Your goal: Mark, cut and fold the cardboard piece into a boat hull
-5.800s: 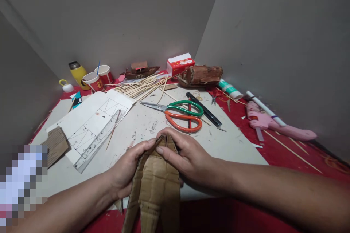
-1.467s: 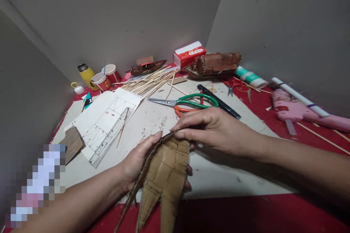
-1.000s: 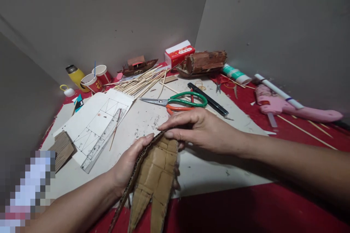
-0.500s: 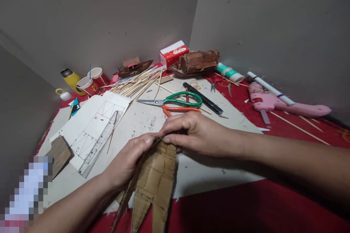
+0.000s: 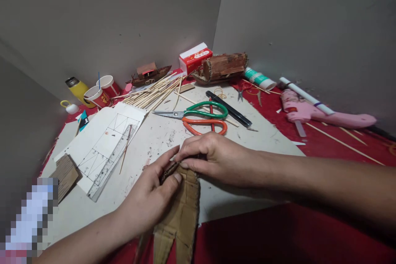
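Observation:
A brown cardboard piece [image 5: 184, 210], creased and split into pointed strips at its near end, is held low in front of me. My left hand [image 5: 151, 192] grips its left edge, thumb on the inner face and fingers around the outside. With thumb and fingers pinched together, my right hand [image 5: 206, 152] holds the piece's top end. The two hands nearly meet there, and the cardboard between the right fingertips is partly hidden. Just beyond the right hand lie scissors [image 5: 194, 117] with one green and one orange handle.
A ruler [image 5: 111, 163] rests on a drawn sheet [image 5: 102, 138]. Thin sticks [image 5: 154, 94] are piled behind. A black utility knife [image 5: 229, 109] lies by the scissors, a pink glue gun [image 5: 328, 115] at right. Two model boats [image 5: 224, 68], paper cups [image 5: 98, 97] and a yellow bottle [image 5: 78, 90] stand at the back.
My left hand has shifted its hold: its thumb now lies on the inner face of the cardboard, lower down. The right hand keeps its pinch at the top, slightly lower in view.

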The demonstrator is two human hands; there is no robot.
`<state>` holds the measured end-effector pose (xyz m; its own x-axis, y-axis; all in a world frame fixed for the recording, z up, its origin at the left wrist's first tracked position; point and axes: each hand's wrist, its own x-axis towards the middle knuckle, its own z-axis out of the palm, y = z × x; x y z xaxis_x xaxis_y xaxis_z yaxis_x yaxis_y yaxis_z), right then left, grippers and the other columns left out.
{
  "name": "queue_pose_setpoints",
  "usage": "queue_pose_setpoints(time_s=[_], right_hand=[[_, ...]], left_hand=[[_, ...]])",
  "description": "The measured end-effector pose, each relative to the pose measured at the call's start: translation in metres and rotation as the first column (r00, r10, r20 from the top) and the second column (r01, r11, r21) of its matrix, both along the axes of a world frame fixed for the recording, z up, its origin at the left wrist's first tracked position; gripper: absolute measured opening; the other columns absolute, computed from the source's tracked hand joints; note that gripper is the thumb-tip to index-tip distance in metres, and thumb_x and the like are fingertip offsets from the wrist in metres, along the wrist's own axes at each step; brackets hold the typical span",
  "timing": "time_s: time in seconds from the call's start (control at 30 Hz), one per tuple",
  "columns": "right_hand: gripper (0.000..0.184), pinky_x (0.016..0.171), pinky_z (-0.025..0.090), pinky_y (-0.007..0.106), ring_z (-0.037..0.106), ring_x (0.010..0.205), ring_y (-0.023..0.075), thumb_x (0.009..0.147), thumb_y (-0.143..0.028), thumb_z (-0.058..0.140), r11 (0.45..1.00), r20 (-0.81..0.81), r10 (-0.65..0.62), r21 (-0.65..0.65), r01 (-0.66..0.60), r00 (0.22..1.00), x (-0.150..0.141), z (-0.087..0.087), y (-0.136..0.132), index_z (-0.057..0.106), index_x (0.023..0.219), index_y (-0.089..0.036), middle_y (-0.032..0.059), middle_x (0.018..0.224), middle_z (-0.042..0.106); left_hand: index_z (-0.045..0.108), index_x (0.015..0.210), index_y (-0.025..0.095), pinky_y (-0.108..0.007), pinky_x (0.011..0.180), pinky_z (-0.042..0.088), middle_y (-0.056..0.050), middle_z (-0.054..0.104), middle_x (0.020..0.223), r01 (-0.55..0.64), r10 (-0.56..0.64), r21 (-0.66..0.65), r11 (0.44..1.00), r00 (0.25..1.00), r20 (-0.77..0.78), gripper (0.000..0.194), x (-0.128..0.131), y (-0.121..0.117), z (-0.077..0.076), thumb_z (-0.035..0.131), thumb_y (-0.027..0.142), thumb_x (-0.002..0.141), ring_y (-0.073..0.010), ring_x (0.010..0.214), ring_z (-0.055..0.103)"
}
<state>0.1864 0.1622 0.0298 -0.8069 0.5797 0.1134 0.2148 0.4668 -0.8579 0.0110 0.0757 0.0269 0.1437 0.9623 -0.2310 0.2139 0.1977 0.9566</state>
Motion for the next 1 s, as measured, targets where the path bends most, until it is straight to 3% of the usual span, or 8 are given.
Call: queue_pose_setpoints(time_s=[0.13, 0.27, 0.33, 0.43, 0.6, 0.77, 1.0], right_hand=[[0.025, 0.070, 0.049, 0.027, 0.065, 0.076, 0.0156, 0.081, -0.006, 0.056, 0.996, -0.033, -0.088, -0.014, 0.088, 0.996, -0.001, -0.006, 0.003, 0.075, 0.091, -0.017, 0.0026, 0.081, 0.072], [0.048, 0.058, 0.044, 0.024, 0.057, 0.066, 0.0143, 0.078, -0.016, 0.065, 0.966, -0.066, -0.246, -0.101, 0.238, 0.967, -0.005, -0.011, -0.001, 0.062, 0.126, -0.017, 0.0002, 0.079, 0.064], [0.050, 0.061, 0.048, 0.026, 0.060, 0.070, 0.0153, 0.078, -0.021, 0.067, 0.944, -0.101, -0.228, -0.265, 0.194, 0.969, -0.010, -0.011, -0.006, 0.057, 0.127, -0.017, 0.0015, 0.086, 0.065], [0.030, 0.080, 0.053, 0.033, 0.066, 0.083, 0.0181, 0.080, -0.020, 0.062, 0.894, -0.212, -0.186, -0.442, 0.076, 0.959, -0.018, -0.006, -0.015, 0.061, 0.110, -0.016, 0.0050, 0.096, 0.070], [0.016, 0.080, 0.052, 0.034, 0.065, 0.084, 0.0199, 0.077, -0.013, 0.058, 0.935, -0.244, -0.270, -0.299, 0.193, 0.932, -0.023, 0.011, -0.024, 0.065, 0.092, -0.015, 0.0044, 0.089, 0.070], [0.015, 0.077, 0.051, 0.034, 0.064, 0.082, 0.0197, 0.074, -0.011, 0.060, 0.923, -0.305, -0.323, -0.309, 0.227, 0.896, -0.024, 0.015, -0.037, 0.064, 0.089, -0.013, 0.0054, 0.087, 0.069], [0.014, 0.081, 0.055, 0.032, 0.069, 0.086, 0.0202, 0.076, -0.011, 0.060, 0.918, -0.351, -0.271, -0.374, 0.131, 0.896, -0.031, 0.004, -0.062, 0.068, 0.088, -0.013, 0.0034, 0.085, 0.075]], left_hand=[[0.069, 0.123, 0.021, -0.037, 0.099, 0.044, -0.007, 0.074, 0.114, -0.034, 0.036, 0.021, 0.999, 0.995, -0.095, 0.038, -0.005, 0.004, 0.003, 0.065, 0.022, 0.085, -0.0275, 0.105, 0.065], [0.073, 0.114, 0.017, -0.035, 0.086, 0.049, -0.006, 0.077, 0.097, -0.140, 0.141, -0.029, 0.990, 0.990, 0.023, 0.033, -0.010, 0.010, 0.002, 0.069, 0.025, 0.082, -0.0245, 0.087, 0.068], [0.073, 0.114, 0.016, -0.033, 0.084, 0.049, -0.007, 0.077, 0.100, -0.194, 0.194, -0.005, 0.981, 0.977, 0.094, 0.035, -0.012, 0.011, 0.003, 0.072, 0.026, 0.080, -0.0246, 0.088, 0.069], [0.072, 0.115, 0.017, -0.033, 0.086, 0.050, -0.007, 0.076, 0.105, -0.229, 0.216, 0.081, 0.970, 0.965, 0.147, 0.035, -0.013, 0.008, 0.007, 0.071, 0.029, 0.082, -0.0242, 0.091, 0.069], [0.070, 0.119, 0.018, -0.032, 0.087, 0.049, -0.006, 0.076, 0.106, -0.245, 0.229, 0.242, 0.939, 0.969, 0.096, 0.039, -0.014, -0.003, 0.022, 0.070, 0.033, 0.083, -0.0228, 0.091, 0.069], [0.074, 0.101, 0.013, -0.029, 0.077, 0.050, -0.006, 0.076, 0.091, -0.246, 0.304, 0.353, 0.903, 0.945, -0.119, 0.028, -0.015, -0.024, 0.036, 0.065, 0.032, 0.084, -0.0217, 0.083, 0.067], [0.071, 0.096, 0.015, -0.026, 0.073, 0.047, -0.002, 0.071, 0.084, -0.213, 0.420, 0.538, 0.816, 0.857, -0.298, 0.026, 0.000, -0.052, 0.029, 0.052, 0.032, 0.089, -0.0196, 0.084, 0.063]])
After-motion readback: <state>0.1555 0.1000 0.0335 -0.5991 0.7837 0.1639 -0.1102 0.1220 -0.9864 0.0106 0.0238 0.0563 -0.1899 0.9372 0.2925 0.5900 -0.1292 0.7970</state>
